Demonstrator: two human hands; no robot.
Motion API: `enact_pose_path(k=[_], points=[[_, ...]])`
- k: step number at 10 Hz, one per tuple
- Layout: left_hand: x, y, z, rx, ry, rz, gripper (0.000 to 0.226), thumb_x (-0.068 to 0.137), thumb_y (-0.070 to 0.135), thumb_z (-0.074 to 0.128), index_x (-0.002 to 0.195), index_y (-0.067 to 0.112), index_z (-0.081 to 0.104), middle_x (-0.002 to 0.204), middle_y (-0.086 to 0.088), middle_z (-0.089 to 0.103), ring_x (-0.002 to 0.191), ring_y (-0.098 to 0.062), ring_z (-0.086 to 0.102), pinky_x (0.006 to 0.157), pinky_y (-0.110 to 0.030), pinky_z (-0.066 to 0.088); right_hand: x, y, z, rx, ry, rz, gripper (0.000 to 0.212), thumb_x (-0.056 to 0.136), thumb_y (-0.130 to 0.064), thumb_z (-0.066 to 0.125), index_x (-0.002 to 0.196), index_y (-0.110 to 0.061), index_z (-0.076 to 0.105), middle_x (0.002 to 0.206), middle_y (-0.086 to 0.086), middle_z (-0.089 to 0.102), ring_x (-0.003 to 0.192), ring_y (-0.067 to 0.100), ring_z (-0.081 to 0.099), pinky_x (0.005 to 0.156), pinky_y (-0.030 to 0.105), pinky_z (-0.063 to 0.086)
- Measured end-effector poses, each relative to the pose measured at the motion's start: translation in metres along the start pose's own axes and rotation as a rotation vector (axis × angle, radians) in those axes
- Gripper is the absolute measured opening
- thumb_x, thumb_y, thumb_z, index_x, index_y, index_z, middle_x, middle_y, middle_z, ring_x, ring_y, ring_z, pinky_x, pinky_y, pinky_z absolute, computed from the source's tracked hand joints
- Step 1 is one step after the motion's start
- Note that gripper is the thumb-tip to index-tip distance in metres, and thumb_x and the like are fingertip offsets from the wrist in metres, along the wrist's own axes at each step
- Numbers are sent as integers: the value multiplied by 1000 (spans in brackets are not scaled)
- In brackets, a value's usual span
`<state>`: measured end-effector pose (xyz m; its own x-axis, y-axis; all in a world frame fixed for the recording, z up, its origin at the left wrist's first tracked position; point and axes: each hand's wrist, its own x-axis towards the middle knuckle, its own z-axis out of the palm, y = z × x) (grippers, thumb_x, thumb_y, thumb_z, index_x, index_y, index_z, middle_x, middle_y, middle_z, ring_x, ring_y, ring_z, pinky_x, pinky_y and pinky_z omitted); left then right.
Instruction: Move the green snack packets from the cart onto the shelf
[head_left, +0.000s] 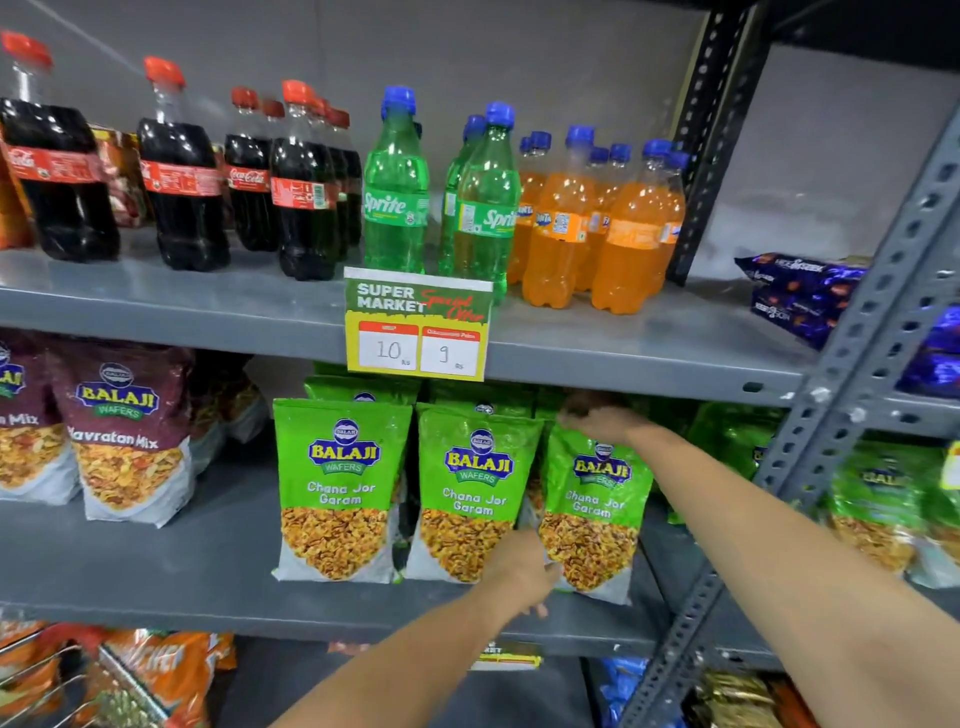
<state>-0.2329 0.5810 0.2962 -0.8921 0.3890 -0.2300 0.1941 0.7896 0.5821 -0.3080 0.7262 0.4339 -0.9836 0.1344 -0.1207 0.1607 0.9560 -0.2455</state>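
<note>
Currently the right hand (597, 418) is curled over the top edge of a green snack packet (592, 499), pinching it just under the lip of the board above. The left hand (524, 569) meets the same packet's lower left corner, but blur there hides whether its fingers pinch the corner or only touch it. That packet stands on the grey shelf (156, 566), leaning slightly, its base just beyond the left hand. Immediately left of both hands a neighbouring green packet (470, 493) stands upright, and a further green packet (337, 488) stands beside that one, with others lined up behind. Further left of the hands are maroon packets (127, 431). Above and left of the right hand hangs a price card (418, 325); higher still stand cola bottles (182, 171), green soda bottles (397, 187) and orange soda bottles (558, 223). Right of the right forearm, past a perforated post (810, 441), sit more green bags (878, 499).
</note>
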Motion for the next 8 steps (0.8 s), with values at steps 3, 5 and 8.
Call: enact_pose_path(k=[3, 5, 8], points=[[28, -3, 27, -102, -40, -146, 32, 95, 22, 54, 70, 3, 53, 88, -19, 75, 43, -7, 64, 32, -11, 41, 6, 3, 14, 287, 237, -149, 22, 88, -25, 61, 103, -10, 67, 112, 13, 69, 102, 27, 62, 82, 26, 45], [21, -3, 28, -233, 61, -156, 26, 94, 17, 52, 110, -2, 55, 91, -16, 69, 39, -8, 54, 37, -17, 50, 10, 9, 26, 399, 280, -145, 18, 87, -27, 63, 97, -13, 69, 109, 9, 70, 97, 21, 61, 77, 20, 39], [1, -3, 8, 31, 132, -37, 46, 94, 39, 51, 117, -1, 47, 105, -20, 68, 90, -31, 70, 81, -43, 58, -18, 14, 28, 51, 417, -202, 36, 90, -36, 55, 119, -15, 59, 123, 10, 62, 116, 28, 55, 102, 40, 43]])
